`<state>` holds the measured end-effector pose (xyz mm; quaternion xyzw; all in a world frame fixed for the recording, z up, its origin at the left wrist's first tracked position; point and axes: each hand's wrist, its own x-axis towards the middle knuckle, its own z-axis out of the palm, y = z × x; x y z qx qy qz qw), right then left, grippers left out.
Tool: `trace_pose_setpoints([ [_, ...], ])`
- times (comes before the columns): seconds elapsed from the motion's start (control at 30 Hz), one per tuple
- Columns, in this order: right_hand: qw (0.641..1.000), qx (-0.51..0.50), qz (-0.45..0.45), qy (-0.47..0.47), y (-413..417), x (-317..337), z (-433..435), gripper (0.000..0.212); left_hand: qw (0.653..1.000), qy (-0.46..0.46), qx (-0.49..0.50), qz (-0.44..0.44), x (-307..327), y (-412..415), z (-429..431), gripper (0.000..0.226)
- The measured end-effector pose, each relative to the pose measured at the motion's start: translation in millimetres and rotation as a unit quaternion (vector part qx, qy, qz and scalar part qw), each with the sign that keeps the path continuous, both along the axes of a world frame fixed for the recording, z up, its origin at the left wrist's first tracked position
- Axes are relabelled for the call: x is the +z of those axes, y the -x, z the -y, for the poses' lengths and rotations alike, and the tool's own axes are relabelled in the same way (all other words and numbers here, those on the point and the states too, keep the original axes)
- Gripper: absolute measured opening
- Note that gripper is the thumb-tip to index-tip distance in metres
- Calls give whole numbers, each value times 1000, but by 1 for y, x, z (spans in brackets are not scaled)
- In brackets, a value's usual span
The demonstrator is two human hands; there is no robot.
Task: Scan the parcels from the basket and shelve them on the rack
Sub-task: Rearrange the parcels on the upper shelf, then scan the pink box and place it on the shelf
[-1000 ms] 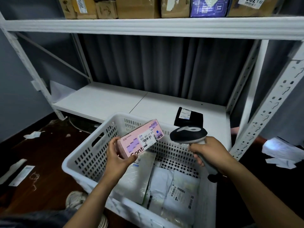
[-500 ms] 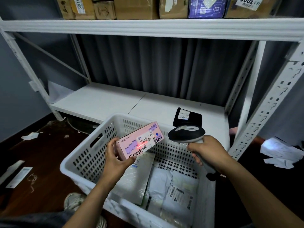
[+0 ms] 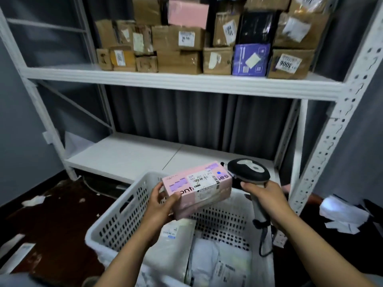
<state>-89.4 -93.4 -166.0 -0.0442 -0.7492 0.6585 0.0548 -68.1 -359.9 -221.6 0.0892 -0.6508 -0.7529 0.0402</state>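
Right now my left hand (image 3: pixel 159 206) has its fingers curled round the pink parcel (image 3: pixel 199 187), held label-up above the white basket (image 3: pixel 116 220). My right hand (image 3: pixel 267 197) grips the scanner (image 3: pixel 248 169) just beside it. The rack (image 3: pixel 165 81) carries boxes (image 3: pixel 178 48), mostly cardboard I think, though blurred.

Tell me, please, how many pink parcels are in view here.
2. One pink box is gripped by the left hand over the basket; the other pink parcel sits atop the cardboard boxes on the upper shelf. Others may lie hidden in the basket.
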Motion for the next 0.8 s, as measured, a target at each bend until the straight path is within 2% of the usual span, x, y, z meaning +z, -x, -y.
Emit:
trace_pose_setpoints([
  [0.13, 999, -25, -16, 40, -14, 18, 9, 12, 999, -9, -43, 0, 38, -3, 4, 49],
  [0.27, 993, -32, -29, 109, -26, 49, 21, 18, 993, -1, -116, 12, 76, -10, 13, 70],
  [0.33, 992, -26, -46, 112, -31, 66, 27, 19, 988, 14, -156, 9, 93, -14, 18, 77],
  [0.4, 993, -26, -62, 97, -37, 83, 34, 19, 985, 54, -163, -1, 109, -19, 23, 73],
  [0.5, 992, -27, -75, 98, -42, 108, 46, 14, 981, 147, -118, -42, 134, -22, 35, 68],
  [0.63, 993, -7, -86, 84, -46, 148, 69, 10, 976, 186, -42, -101, 179, -25, 54, 57],
  [0.8, 992, -9, -121, -37, -28, 210, 109, 15, 957, 241, 54, -152, 237, -15, 92, 71],
])
